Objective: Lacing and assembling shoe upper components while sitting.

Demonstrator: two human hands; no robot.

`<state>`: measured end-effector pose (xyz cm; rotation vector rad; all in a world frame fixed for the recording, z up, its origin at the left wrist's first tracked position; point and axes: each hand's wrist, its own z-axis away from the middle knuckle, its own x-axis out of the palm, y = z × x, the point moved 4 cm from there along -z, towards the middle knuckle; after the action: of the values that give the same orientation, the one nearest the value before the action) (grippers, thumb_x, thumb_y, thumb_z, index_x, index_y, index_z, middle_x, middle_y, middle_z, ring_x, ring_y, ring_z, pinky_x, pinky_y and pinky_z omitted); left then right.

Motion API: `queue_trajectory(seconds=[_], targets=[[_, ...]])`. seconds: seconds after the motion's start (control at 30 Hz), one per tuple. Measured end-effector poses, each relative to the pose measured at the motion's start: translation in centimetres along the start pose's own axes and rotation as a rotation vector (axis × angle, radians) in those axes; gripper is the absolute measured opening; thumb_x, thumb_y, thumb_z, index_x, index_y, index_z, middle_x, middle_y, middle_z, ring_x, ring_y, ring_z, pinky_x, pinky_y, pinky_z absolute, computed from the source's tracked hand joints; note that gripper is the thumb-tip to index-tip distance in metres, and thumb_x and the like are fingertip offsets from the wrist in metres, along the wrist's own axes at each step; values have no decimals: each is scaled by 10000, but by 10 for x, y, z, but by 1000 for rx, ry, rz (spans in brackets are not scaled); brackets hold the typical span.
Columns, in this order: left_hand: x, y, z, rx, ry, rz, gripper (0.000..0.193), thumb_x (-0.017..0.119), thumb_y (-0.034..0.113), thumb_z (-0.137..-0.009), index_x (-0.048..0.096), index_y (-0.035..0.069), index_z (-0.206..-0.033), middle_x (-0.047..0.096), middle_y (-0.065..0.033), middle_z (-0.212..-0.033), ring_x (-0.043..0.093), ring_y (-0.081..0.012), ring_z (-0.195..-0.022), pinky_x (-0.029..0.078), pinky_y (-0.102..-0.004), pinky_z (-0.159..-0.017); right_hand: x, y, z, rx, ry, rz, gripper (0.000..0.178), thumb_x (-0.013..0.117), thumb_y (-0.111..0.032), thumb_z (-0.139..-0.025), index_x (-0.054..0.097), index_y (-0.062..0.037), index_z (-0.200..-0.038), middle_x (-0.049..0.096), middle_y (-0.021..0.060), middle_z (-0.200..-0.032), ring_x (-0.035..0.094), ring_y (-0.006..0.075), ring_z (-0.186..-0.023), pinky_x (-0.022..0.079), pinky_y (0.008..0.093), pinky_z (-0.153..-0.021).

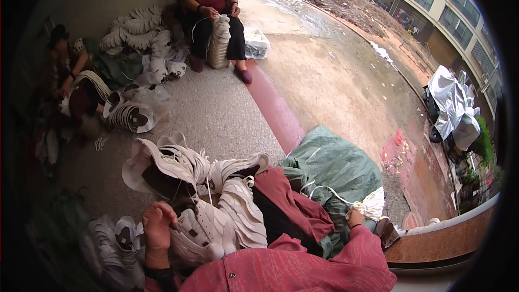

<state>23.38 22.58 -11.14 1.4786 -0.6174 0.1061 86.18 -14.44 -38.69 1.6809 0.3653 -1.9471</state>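
Gripping white laces at near right, the right hand is closed, while the left hand curls half-open beside the near-left upper, its hold unclear, nested uppers seemingly stacked, laces apparently left to use.

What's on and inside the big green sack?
A white lace curves across the green sack toward a white lace bundle by the right hand. Whatever is inside can't be seen, because the sack covers it.
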Motion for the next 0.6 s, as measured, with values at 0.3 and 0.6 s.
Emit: queue_trajectory(seconds=[0.3,0.6], targets=[[-2,-8,0,-50,48,-10,320,660,355,-913,591,45,-882,575,-58,-743,557,-144,-610,408,-250,-499,-3,-1,8,-45,94,-66,177,603,-143,-833,671,-129,-996,640,156,-1080,659,372,-928,520,481,-756],[-6,-10,2,-66,77,-9,332,651,373,-925,589,48,-897,578,-51,-746,558,-133,-620,410,-242,-495,2,0,2,-197,104,-51,192,631,-200,-843,593,-97,-1000,632,169,-1046,651,393,-917,511,485,-732]])
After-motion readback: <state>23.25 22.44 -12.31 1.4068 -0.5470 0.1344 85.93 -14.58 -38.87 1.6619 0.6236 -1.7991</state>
